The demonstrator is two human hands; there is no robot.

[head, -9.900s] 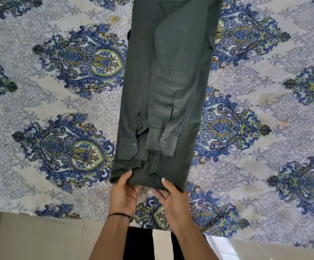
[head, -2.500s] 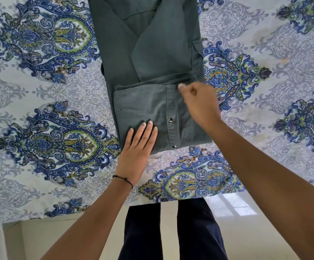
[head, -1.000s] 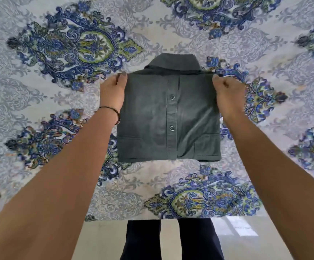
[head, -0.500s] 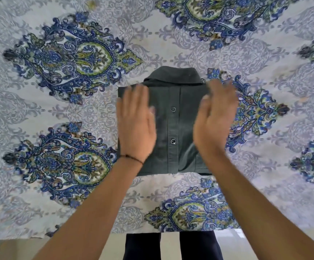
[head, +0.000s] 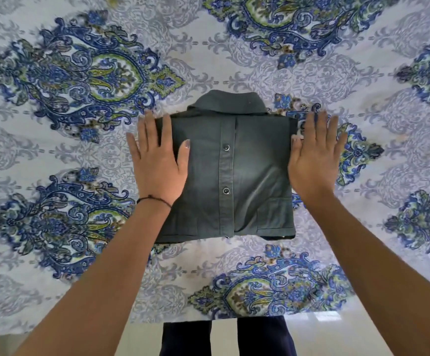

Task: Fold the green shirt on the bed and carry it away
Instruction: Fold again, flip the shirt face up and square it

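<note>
Shirt [head: 234, 176] folded square, near bed [head: 54, 150] front edge. Left hand [head: 157, 163] flat on its left side, right hand [head: 314, 160] at its right edge, fingers [head: 147, 129] spread. Folding looks done; next, slip under and lift.

Thin black cord band [head: 157, 199] on L wrist. Forearms bare to frame edge. Dark navy trousers [head: 185, 340], legs apart.

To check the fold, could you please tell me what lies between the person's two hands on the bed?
In the head view, only the folded green shirt lies between the left hand and the right hand.
</note>
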